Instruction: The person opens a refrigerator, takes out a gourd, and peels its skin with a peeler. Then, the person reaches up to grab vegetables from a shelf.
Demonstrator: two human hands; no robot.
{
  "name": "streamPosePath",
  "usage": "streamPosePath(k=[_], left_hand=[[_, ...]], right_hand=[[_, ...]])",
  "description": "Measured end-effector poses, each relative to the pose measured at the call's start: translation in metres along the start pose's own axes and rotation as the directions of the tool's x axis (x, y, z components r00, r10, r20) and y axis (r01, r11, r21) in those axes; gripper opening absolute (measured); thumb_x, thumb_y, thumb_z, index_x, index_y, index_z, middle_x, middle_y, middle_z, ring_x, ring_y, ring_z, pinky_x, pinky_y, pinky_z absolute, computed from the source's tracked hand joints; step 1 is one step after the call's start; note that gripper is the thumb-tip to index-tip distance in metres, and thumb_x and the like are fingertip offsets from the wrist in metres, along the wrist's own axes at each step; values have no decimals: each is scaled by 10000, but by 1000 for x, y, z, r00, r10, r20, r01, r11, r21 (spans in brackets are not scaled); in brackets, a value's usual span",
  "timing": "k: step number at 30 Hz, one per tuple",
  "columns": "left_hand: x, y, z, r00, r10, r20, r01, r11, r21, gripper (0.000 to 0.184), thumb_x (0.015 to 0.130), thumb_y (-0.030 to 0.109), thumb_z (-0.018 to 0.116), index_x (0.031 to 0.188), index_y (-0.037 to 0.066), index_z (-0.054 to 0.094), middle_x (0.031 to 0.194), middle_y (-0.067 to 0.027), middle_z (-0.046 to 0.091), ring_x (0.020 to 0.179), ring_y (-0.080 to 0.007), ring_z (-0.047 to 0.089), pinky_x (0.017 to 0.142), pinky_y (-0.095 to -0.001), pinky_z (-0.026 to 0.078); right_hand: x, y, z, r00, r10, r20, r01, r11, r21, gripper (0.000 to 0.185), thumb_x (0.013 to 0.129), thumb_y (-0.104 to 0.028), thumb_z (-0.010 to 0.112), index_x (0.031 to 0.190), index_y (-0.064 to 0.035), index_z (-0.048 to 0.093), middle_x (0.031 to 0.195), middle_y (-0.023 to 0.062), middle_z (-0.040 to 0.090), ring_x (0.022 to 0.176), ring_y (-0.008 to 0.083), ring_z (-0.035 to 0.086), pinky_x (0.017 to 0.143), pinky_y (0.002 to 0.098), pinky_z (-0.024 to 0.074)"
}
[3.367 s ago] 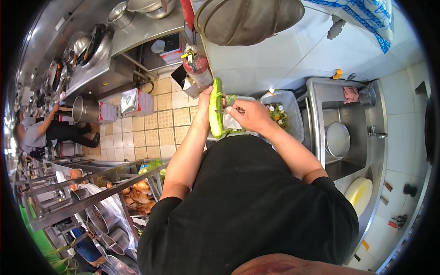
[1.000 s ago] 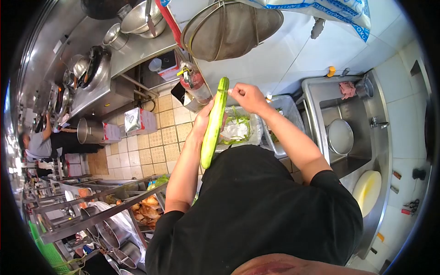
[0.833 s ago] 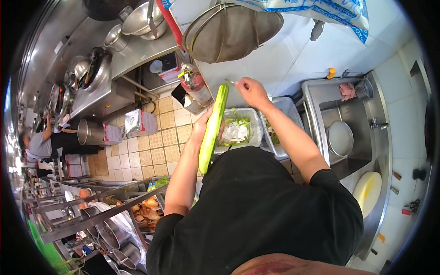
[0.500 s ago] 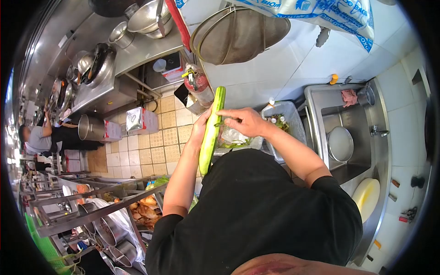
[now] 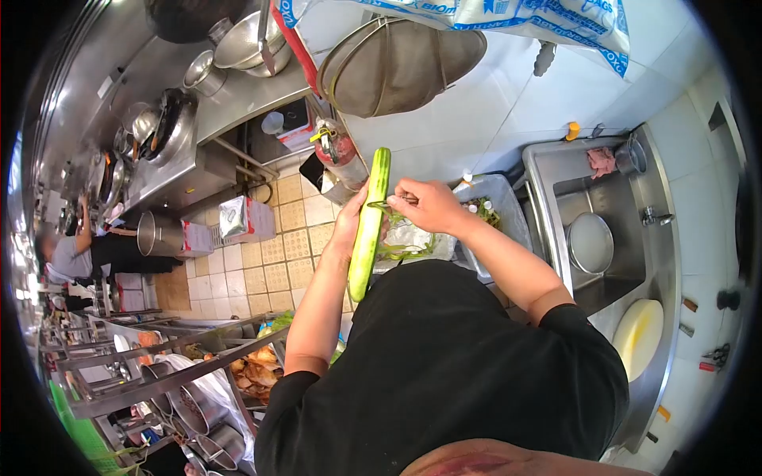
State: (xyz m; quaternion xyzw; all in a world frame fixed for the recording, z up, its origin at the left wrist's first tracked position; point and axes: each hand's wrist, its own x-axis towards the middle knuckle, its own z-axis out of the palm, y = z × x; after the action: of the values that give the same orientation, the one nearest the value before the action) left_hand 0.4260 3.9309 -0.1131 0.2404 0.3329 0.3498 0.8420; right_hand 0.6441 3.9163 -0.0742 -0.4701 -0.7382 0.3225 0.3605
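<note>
A long, light green cucumber (image 5: pixel 367 246) with darker strips of skin near its top stands almost upright in front of my black shirt. My left hand (image 5: pixel 346 224) is wrapped around its left side, with part of the fingers hidden behind it. My right hand (image 5: pixel 429 208) is closed on a small dark peeler (image 5: pixel 378 205), whose head lies against the cucumber's upper half. Below my right hand sits a bin with a clear plastic bag and green peelings (image 5: pixel 409 242).
To the right is a steel sink (image 5: pixel 548 170) with a round pan (image 5: pixel 590 243). A grey tub (image 5: pixel 508 214) with greens stands beside it. A fire extinguisher (image 5: pixel 341 151) is ahead. Another person (image 5: pixel 71 252) works at far left, near a metal rack (image 5: pixel 159 381).
My right hand has lifted slightly, and its index finger has drawn back from the cucumber to curl around the peeler. My left hand keeps its hold. The camera view has shifted a little.
</note>
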Motion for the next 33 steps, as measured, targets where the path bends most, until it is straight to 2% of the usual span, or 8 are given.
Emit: streamPosePath(k=[2, 4, 8, 13, 16, 19, 23, 33], left_hand=[[-2, 2, 7, 995, -9, 99, 10, 1000, -15, 407, 1059, 528, 407, 1276, 207, 534, 808, -93, 570, 576, -236, 550, 504, -352, 441], [1, 1, -2, 988, -34, 153, 40, 999, -33, 417, 1058, 535, 405, 1305, 221, 527, 804, -88, 560, 572, -233, 540, 505, -355, 439], [-21, -3, 10, 986, -67, 151, 62, 997, 41, 430, 1062, 532, 391, 1401, 286, 491, 786, -76, 532, 564, -225, 515, 504, -350, 434], [-27, -3, 10, 996, -57, 73, 56, 998, 18, 434, 1062, 530, 389, 1436, 324, 467, 793, -78, 538, 562, -223, 516, 502, -343, 436], [-18, -4, 1, 994, -68, 87, 68, 998, 6, 449, 1060, 539, 389, 1431, 298, 468, 782, -77, 538, 549, -213, 512, 498, -336, 440], [-21, -2, 12, 999, -37, 37, 34, 997, 76, 496, 1060, 522, 411, 1491, 279, 437, 779, -83, 545, 529, -197, 501, 492, -327, 441], [-29, -5, 15, 997, -17, 78, 6, 989, 145, 598, 1048, 530, 442, 1593, 313, 326, 804, -77, 561, 542, -188, 507, 508, -319, 455], [-31, 1, 14, 999, 14, 32, -23, 947, 320, 652, 1064, 448, 451, 1648, 267, 228, 1096, -8, 580, 842, -117, 541, 633, -270, 507]], right_hand=[[6, 13, 2, 1000, 11, 11, -11, 1000, -25, 254, 995, -280, 663, 904, -46, 627, 630, 33, 573, 583, 111, 514, 558, 324, 425], [14, 29, -2, 981, 191, -29, -190, 982, 14, 317, 971, -381, 651, 909, -70, 651, 711, 119, 674, 609, 314, 647, 590, 430, 481], [29, 65, -15, 918, 251, -308, -277, 960, -42, 307, 974, -366, 657, 913, -65, 664, 698, 116, 660, 607, 284, 620, 586, 402, 476], [13, 25, -6, 948, 261, -183, -246, 964, 102, 310, 974, -369, 649, 885, -72, 650, 746, 127, 692, 673, 314, 675, 612, 425, 494], [3, 4, 8, 997, 72, -29, -70, 995, 72, 313, 995, -328, 651, 881, -39, 610, 652, 78, 589, 580, 147, 506, 577, 347, 429], [10, 4, 2, 974, 224, -42, -225, 974, -26, 317, 973, -376, 642, 873, -75, 641, 677, 126, 641, 620, 330, 634, 587, 432, 472], [24, 43, -9, 927, 240, -289, -269, 961, -64, 303, 991, -330, 651, 875, -51, 637, 650, 99, 612, 551, 202, 540, 554, 372, 426], [-3, 8, 1, 963, 255, -88, -257, 966, -12, 320, 993, -355, 625, 898, -50, 616, 715, 135, 663, 672, 332, 671, 605, 435, 477]])
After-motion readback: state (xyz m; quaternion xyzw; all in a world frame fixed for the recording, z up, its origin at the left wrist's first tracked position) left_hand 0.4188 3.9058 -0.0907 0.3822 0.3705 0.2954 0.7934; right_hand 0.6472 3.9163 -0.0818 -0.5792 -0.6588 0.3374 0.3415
